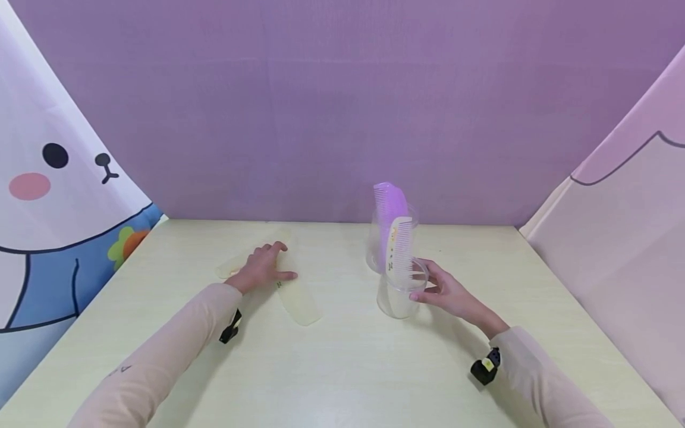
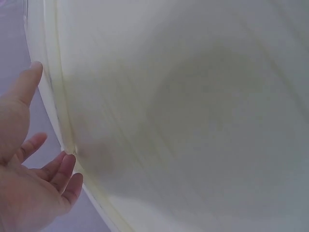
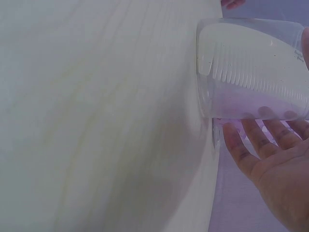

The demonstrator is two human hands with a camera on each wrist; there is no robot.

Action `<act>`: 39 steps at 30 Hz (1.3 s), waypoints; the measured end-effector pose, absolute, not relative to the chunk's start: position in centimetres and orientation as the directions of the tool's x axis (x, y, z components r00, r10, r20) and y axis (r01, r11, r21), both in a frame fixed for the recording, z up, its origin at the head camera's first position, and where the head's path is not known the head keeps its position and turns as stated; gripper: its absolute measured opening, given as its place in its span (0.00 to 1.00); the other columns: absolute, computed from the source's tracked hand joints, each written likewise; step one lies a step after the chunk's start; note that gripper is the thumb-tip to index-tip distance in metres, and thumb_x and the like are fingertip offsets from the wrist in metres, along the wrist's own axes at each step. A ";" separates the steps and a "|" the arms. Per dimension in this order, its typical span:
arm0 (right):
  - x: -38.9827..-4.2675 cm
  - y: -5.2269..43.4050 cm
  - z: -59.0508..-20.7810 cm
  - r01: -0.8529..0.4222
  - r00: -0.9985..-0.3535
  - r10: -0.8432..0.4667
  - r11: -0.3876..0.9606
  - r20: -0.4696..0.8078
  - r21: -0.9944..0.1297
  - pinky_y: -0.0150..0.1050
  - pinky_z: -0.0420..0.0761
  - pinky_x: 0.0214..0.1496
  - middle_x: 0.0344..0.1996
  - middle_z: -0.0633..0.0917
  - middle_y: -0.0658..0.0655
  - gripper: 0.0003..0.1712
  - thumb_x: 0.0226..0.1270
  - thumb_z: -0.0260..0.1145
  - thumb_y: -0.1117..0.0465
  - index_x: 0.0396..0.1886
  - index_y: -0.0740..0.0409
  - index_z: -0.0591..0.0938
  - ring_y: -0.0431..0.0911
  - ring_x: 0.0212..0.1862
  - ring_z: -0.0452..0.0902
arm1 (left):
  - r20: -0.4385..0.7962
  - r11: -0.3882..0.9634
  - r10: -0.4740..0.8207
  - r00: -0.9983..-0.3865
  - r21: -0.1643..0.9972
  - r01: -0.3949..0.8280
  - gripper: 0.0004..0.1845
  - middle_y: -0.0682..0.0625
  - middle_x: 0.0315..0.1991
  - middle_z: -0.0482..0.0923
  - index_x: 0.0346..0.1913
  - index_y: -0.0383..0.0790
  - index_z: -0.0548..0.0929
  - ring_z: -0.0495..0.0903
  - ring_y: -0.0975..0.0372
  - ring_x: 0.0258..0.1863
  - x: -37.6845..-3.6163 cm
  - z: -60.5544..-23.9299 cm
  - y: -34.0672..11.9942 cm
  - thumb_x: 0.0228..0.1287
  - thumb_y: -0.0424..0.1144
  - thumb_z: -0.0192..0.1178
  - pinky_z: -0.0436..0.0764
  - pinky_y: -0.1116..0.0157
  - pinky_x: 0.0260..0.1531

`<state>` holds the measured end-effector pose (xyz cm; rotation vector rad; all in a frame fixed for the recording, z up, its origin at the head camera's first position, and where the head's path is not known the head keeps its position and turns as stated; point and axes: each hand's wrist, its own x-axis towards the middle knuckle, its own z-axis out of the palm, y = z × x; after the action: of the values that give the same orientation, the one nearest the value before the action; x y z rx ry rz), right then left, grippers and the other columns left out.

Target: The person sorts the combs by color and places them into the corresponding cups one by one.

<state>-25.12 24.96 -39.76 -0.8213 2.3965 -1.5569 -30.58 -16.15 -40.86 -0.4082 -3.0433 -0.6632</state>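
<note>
Your left hand (image 1: pixel 263 266) flat, fingers straight, on pale yellow comb (image 1: pixel 297 300); comb's long axis runs toward you and right. Right hand (image 1: pixel 447 293) fingers touch clear cup (image 1: pixel 398 292) holding cream comb (image 1: pixel 399 248).

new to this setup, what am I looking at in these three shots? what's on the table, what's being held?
No robot: a person with bare hands, one camera on the head, one on each wrist. The head view shows a pale table. The left hand rests flat on cream combs lying there. The right hand touches a clear cup holding an upright cream comb; whether it has a firm grip is unclear. Behind stands a second cup with a purple comb. The right wrist view shows the cup close up; the left wrist view is mostly blurred tabletop.
</note>
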 end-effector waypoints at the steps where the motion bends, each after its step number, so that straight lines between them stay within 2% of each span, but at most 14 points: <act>1: -25.1 25.0 -39.8 -0.355 -0.834 -0.531 0.303 0.153 -0.884 0.39 0.77 0.53 0.64 0.63 0.67 0.41 0.58 0.65 0.63 0.68 0.60 0.56 0.63 0.63 0.61 | 0.051 0.877 0.252 -0.967 0.410 0.250 0.38 0.33 0.50 0.71 0.58 0.35 0.66 0.68 0.39 0.51 -30.6 -40.8 -16.1 0.49 0.53 0.66 0.67 0.44 0.51; 9: -25.2 25.0 -39.8 -0.355 -0.832 -0.533 0.300 0.153 -0.885 0.44 0.76 0.54 0.64 0.64 0.66 0.40 0.58 0.65 0.63 0.67 0.59 0.57 0.64 0.63 0.61 | 0.034 0.871 0.246 -0.969 0.430 0.237 0.40 0.32 0.52 0.69 0.59 0.35 0.65 0.67 0.39 0.52 -30.7 -40.5 -15.8 0.46 0.52 0.68 0.68 0.44 0.52; 19: -25.3 25.1 -39.9 -0.353 -0.833 -0.532 0.300 0.152 -0.886 0.48 0.75 0.55 0.64 0.63 0.67 0.40 0.58 0.65 0.63 0.67 0.60 0.56 0.65 0.63 0.61 | -0.014 0.837 0.228 -0.974 0.513 0.189 0.44 0.30 0.55 0.63 0.60 0.36 0.62 0.66 0.40 0.53 -31.1 -40.1 -15.7 0.43 0.50 0.71 0.69 0.45 0.53; 27: -25.3 25.0 -39.9 -0.355 -0.835 -0.529 0.303 0.154 -0.884 0.49 0.75 0.55 0.64 0.64 0.66 0.40 0.58 0.65 0.62 0.67 0.59 0.57 0.63 0.63 0.62 | 0.042 0.790 0.219 -0.975 0.578 0.202 0.46 0.29 0.55 0.59 0.61 0.34 0.60 0.67 0.43 0.52 -31.6 -39.9 -15.8 0.40 0.46 0.73 0.69 0.49 0.57; 34: -25.2 25.0 -39.8 -0.358 -0.834 -0.530 0.304 0.156 -0.883 0.46 0.76 0.54 0.64 0.64 0.67 0.40 0.58 0.65 0.63 0.67 0.60 0.56 0.63 0.63 0.62 | 0.107 0.739 0.175 -0.979 0.643 0.202 0.41 0.29 0.53 0.63 0.58 0.32 0.63 0.67 0.42 0.53 -31.7 -39.5 -16.2 0.41 0.41 0.73 0.71 0.50 0.53; 39: -25.1 25.0 -39.8 -0.356 -0.835 -0.528 0.303 0.155 -0.884 0.42 0.76 0.54 0.64 0.63 0.68 0.41 0.58 0.65 0.63 0.67 0.61 0.56 0.63 0.63 0.61 | 0.140 0.694 0.168 -0.976 0.686 0.218 0.37 0.28 0.54 0.65 0.58 0.32 0.64 0.70 0.40 0.50 -31.8 -39.3 -16.6 0.45 0.38 0.71 0.73 0.50 0.51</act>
<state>-25.14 24.97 -39.77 -0.8225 2.3978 -1.5601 -31.77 -16.57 -39.28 -0.3230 -2.8300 -1.1586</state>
